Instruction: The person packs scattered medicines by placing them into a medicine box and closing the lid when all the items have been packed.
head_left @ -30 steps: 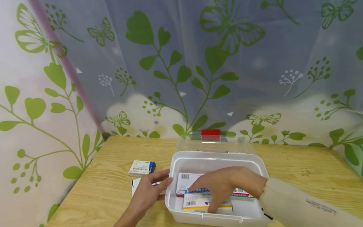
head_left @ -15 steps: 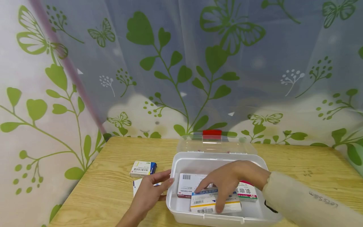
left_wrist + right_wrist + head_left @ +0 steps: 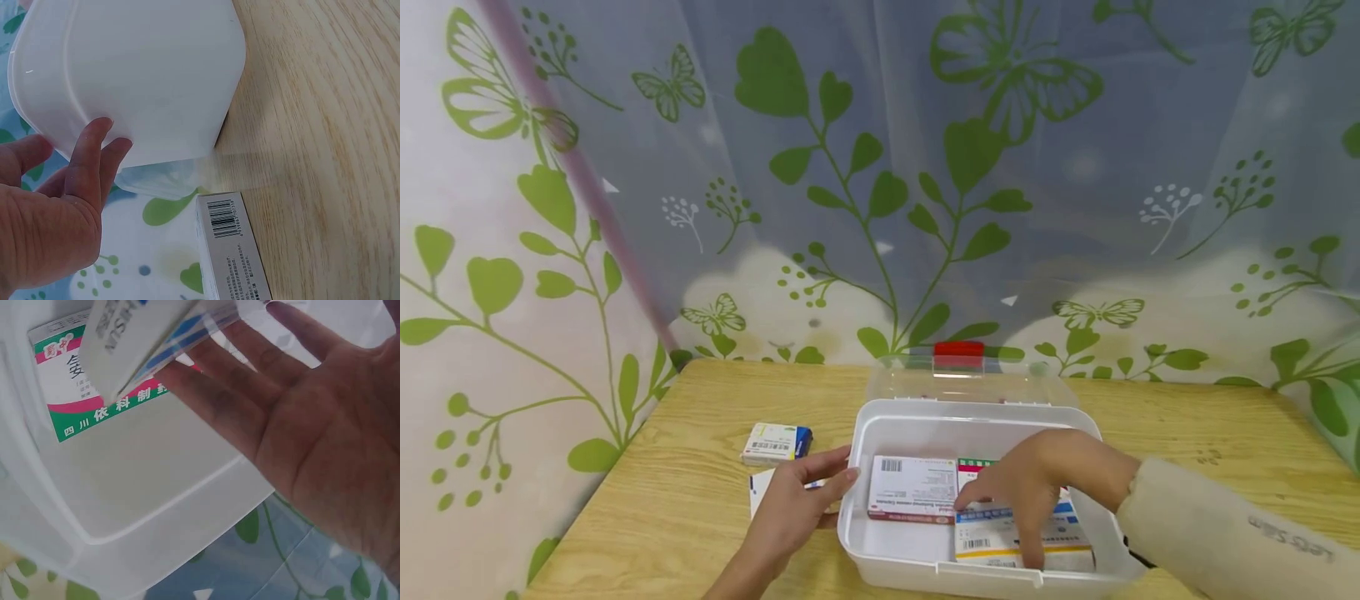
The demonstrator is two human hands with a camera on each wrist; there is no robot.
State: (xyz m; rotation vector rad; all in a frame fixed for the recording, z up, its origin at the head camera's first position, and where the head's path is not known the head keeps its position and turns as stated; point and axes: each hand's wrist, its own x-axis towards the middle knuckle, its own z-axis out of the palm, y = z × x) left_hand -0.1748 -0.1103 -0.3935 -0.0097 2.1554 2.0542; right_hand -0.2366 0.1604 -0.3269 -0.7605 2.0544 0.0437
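A white plastic storage box (image 3: pixel 880 425) has its clear lid tipped back. Inside it, my right hand (image 3: pixel 1037 492) holds a white, blue and yellow medicine box (image 3: pixel 988 533), thumb at the front and fingers behind. In the right wrist view that medicine box (image 3: pixel 140 344) looks tilted, over a green and pink medicine box (image 3: pixel 69 394) lying on the bottom. A white and maroon medicine box (image 3: pixel 913 487) lies flat in the left part. My left hand (image 3: pixel 793 504) rests its fingertips and thumb against the storage box's left side, as the left wrist view shows too.
Left of the storage box, a white and blue medicine box (image 3: pixel 771 444) lies on the wooden table (image 3: pixel 685 500). Another white carton (image 3: pixel 762 487) is partly hidden behind my left hand. The lid (image 3: pixel 917 381) with its red latch (image 3: pixel 958 353) stands near the patterned curtain.
My right hand has moved right with the white, blue and yellow medicine box, over the green and pink one. The maroon one is now fully uncovered. My left hand stays put.
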